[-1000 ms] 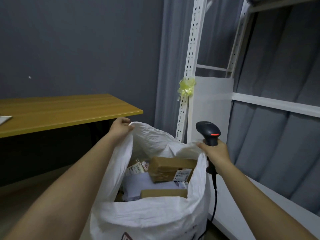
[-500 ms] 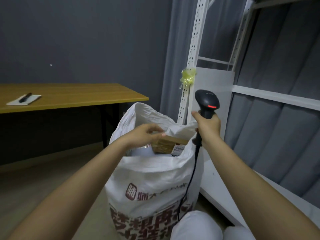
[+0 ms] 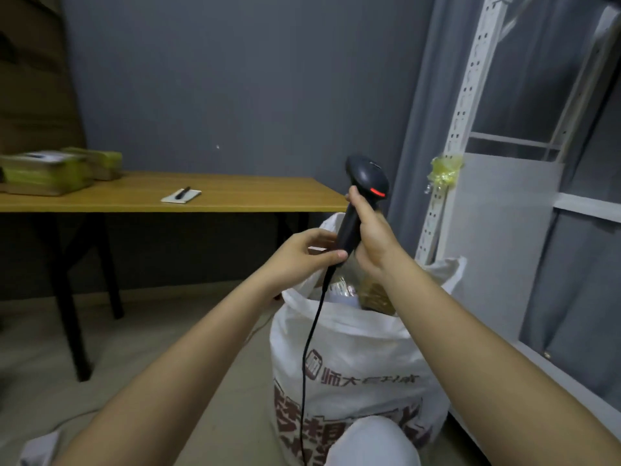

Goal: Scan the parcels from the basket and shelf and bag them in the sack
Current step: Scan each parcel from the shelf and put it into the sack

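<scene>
Table bears notepad, parcels.

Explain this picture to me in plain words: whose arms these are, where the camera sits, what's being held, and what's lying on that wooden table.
No machine here: a camera worn on a person's head looks down at their own arms. The right hand grips a black barcode scanner by its handle; the left hand holds the handle's lower end, where the cable leaves. Below stands a white sack with brown parcels inside. On the table lie a notepad with a pen, and blurred boxes at the left. A white shelf frame rises on the right.
</scene>
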